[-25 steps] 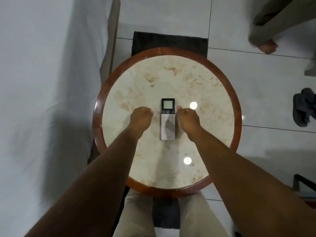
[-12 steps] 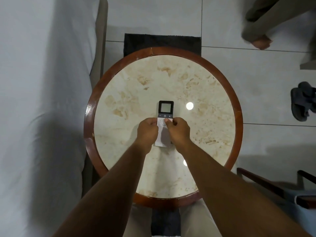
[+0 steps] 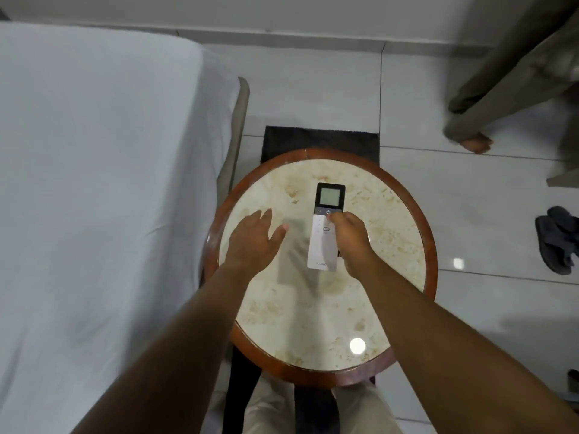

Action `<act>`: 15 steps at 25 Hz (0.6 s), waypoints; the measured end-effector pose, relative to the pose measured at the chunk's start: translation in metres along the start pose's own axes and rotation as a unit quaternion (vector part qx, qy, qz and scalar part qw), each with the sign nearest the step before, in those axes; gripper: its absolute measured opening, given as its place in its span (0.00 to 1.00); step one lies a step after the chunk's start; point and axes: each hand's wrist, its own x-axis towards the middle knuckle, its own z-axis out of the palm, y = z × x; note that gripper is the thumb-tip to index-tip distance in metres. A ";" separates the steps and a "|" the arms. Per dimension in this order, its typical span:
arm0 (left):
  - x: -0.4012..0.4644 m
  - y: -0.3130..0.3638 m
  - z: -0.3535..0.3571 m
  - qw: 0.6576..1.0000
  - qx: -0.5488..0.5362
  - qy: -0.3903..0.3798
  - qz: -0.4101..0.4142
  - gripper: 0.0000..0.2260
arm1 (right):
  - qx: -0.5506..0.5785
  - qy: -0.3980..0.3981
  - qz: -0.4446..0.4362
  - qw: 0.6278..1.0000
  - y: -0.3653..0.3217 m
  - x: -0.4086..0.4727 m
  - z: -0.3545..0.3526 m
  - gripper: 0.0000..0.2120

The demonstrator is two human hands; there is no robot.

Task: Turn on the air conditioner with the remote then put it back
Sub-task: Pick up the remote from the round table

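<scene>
The white remote (image 3: pixel 324 233) with a dark screen end is lifted above the round marble-topped table (image 3: pixel 407 233), casting a shadow to its left. My right hand (image 3: pixel 351 238) grips its right side, thumb near the power button just under the screen. My left hand (image 3: pixel 253 242) hovers over the table's left part, fingers spread, holding nothing and apart from the remote. No air conditioner is in view.
A bed with a white sheet (image 3: pixel 94 198) fills the left side. A dark mat (image 3: pixel 319 140) lies under the table. Another person's leg and bare foot (image 3: pixel 474 142) stand at the upper right, with dark sandals (image 3: pixel 556 239) on the tiled floor at the right.
Both hands had closed on the remote lying on the table; now my right hand has raised it alone. My left hand let go and moved left. The view has tilted up.
</scene>
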 end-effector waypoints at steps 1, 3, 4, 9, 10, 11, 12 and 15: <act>-0.003 0.000 -0.016 0.999 0.025 0.018 0.016 0.34 | 0.007 0.000 -0.012 1.000 -0.015 -0.009 -0.002 0.07; -0.010 0.006 -0.050 0.996 0.064 0.050 0.043 0.37 | 0.007 0.001 -0.042 0.999 -0.047 -0.027 -0.005 0.07; -0.015 0.011 -0.068 0.993 0.079 0.065 0.057 0.37 | 0.005 0.001 -0.056 0.998 -0.063 -0.039 -0.005 0.08; -0.028 0.038 -0.151 0.972 0.151 0.153 0.100 0.32 | -0.016 0.002 -0.126 0.992 -0.143 -0.090 -0.003 0.10; -0.030 0.043 -0.170 0.968 0.155 0.167 0.104 0.32 | -0.023 0.001 -0.138 0.990 -0.159 -0.099 -0.003 0.10; -0.033 0.048 -0.192 0.965 0.155 0.183 0.109 0.34 | -0.028 -0.002 -0.151 0.988 -0.178 -0.110 -0.003 0.10; -0.039 0.052 -0.216 0.961 0.153 0.201 0.115 0.37 | -0.030 -0.010 -0.162 0.986 -0.198 -0.124 -0.002 0.10; -0.057 0.063 -0.295 0.942 0.147 0.267 0.140 0.46 | -0.032 -0.038 -0.195 0.980 -0.261 -0.166 -0.001 0.10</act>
